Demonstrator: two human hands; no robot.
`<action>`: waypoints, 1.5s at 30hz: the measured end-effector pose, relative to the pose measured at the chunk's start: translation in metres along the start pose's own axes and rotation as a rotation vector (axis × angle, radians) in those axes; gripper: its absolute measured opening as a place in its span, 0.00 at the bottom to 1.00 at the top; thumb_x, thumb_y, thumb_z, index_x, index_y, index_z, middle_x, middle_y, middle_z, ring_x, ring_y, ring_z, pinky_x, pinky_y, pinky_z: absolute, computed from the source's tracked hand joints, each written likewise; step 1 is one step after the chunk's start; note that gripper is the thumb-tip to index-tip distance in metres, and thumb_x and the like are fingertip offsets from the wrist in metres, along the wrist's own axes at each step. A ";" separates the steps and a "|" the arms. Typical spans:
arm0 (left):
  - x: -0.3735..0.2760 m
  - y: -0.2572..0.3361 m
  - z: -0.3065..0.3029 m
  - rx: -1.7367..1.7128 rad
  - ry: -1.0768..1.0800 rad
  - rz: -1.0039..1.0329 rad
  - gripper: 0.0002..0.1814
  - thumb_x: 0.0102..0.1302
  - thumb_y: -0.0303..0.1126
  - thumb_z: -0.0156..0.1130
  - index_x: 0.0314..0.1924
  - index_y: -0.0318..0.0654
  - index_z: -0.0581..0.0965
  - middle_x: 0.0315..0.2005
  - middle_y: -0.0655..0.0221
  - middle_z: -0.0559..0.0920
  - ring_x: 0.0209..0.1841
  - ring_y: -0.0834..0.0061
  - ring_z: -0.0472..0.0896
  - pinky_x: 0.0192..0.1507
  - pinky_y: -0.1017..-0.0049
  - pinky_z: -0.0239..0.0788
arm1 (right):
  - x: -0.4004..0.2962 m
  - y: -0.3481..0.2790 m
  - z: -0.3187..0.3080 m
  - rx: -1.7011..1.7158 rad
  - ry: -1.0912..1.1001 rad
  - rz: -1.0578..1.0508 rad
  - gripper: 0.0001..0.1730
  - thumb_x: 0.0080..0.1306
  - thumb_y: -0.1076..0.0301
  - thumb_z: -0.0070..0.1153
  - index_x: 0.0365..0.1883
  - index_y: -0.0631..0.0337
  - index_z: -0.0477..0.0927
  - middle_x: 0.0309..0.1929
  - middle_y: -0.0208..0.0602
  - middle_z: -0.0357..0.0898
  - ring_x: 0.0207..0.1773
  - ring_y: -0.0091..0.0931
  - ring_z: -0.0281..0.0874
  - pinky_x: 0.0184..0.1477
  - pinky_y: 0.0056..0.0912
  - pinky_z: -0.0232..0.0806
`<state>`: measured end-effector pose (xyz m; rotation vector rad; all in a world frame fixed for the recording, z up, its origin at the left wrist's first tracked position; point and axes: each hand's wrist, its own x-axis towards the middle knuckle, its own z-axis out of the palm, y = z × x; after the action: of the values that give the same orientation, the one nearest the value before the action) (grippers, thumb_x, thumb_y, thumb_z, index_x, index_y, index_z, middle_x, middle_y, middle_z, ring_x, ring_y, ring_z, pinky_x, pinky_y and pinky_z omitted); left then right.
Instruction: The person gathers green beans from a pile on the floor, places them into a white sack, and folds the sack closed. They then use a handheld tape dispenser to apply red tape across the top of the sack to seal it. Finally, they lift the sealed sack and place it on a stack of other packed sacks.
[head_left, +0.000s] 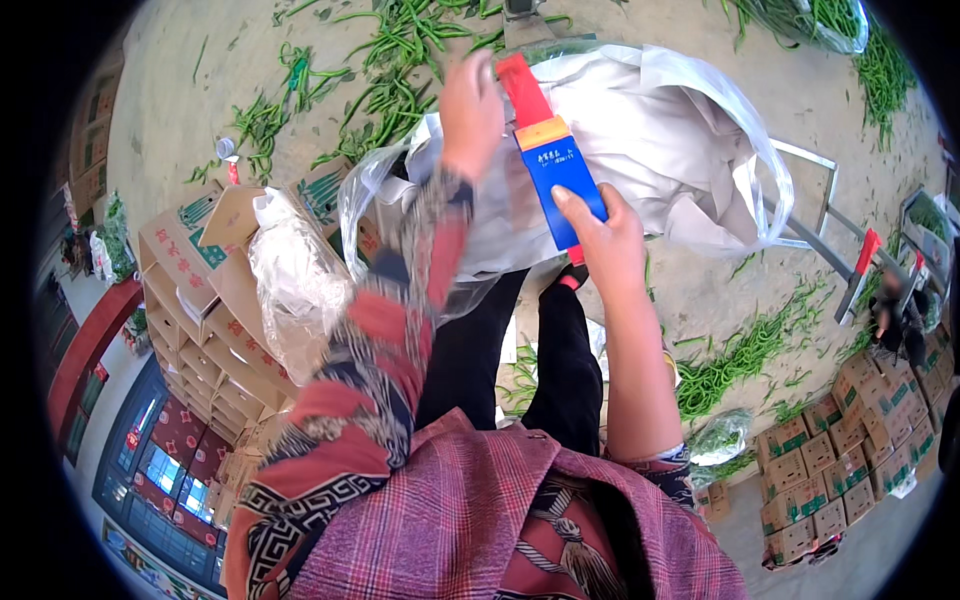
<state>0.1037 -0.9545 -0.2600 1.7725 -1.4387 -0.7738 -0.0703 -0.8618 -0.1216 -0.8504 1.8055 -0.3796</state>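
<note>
My right hand (619, 232) grips the lower end of a flat blue packet (562, 199) with an orange band at its top and writing on it. A red strip (529, 94) sticks out of the packet's upper end, and a bit of red shows at the lower end. Motion blurs my left hand (472, 112), which is raised just left of the strip's tip; whether its fingers hold anything is unclear. Beneath both hands lies a large clear plastic bag (750, 112) with white sheet material (637, 142) inside.
Green chili peppers (397, 90) are strewn over the floor, with a long heap (742, 360) at right. Cardboard boxes (217, 300) with crumpled clear plastic (292, 277) stand left. A metal frame (832, 195) extends right of the bag. Stacked cartons (832, 450) and another person (896, 322) are farther right.
</note>
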 end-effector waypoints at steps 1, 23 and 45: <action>-0.039 -0.006 -0.009 0.069 0.005 0.006 0.22 0.69 0.37 0.56 0.60 0.36 0.74 0.57 0.51 0.78 0.62 0.51 0.74 0.65 0.59 0.63 | 0.003 0.003 0.005 0.095 -0.012 -0.018 0.26 0.59 0.50 0.69 0.26 0.67 0.75 0.21 0.41 0.74 0.24 0.25 0.66 0.32 0.33 0.67; -0.107 -0.035 0.030 0.635 0.006 0.207 0.32 0.72 0.41 0.53 0.73 0.38 0.60 0.74 0.56 0.59 0.77 0.52 0.52 0.74 0.48 0.38 | -0.061 0.340 -0.021 -0.388 0.067 0.293 0.35 0.59 0.37 0.62 0.44 0.64 0.83 0.37 0.57 0.84 0.44 0.49 0.83 0.47 0.49 0.72; -0.093 0.086 -0.039 -0.419 -0.373 -0.386 0.16 0.74 0.37 0.57 0.49 0.30 0.82 0.43 0.67 0.86 0.49 0.75 0.81 0.54 0.74 0.69 | -0.099 0.142 -0.074 0.397 -0.226 -0.020 0.19 0.56 0.60 0.70 0.40 0.63 0.80 0.34 0.26 0.77 0.40 0.18 0.71 0.49 0.27 0.66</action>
<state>0.0695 -0.8682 -0.1661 1.6421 -1.0502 -1.5519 -0.1714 -0.7032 -0.1121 -0.6050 1.4485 -0.6060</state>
